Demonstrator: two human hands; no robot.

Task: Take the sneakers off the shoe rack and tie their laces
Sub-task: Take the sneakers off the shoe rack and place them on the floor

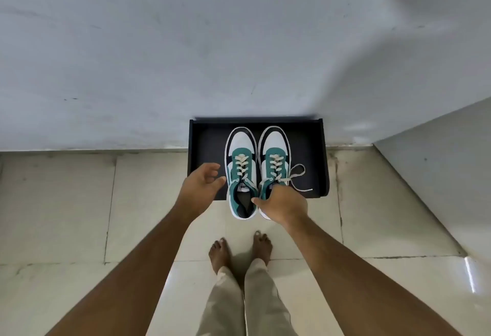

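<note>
Head view looks steeply down, and the right hand (pixel 281 204) covers the heel and collar of the right sneaker (pixel 273 160), so how its fingers sit there is hard to make out; only a thumb tip shows, reaching across to the inner collar of the left sneaker (pixel 241 165). The hand appears closed over the heels of the pair, though the grip itself is hidden. The left hand (pixel 200 185) is spread and curled, palm turned toward the shoes, just beside the left sneaker without touching it.

The two sneakers lie side by side, toes toward the wall (pixel 186 43), on a black shoe rack (pixel 308 147), their heels jutting past its front edge over the tiled floor (pixel 79 202). They are teal, white and black with cream laces; the right one's lace (pixel 299 174) trails loose onto the rack. The tongue label is too small to read. Bare feet (pixel 240 249) stand below.
</note>
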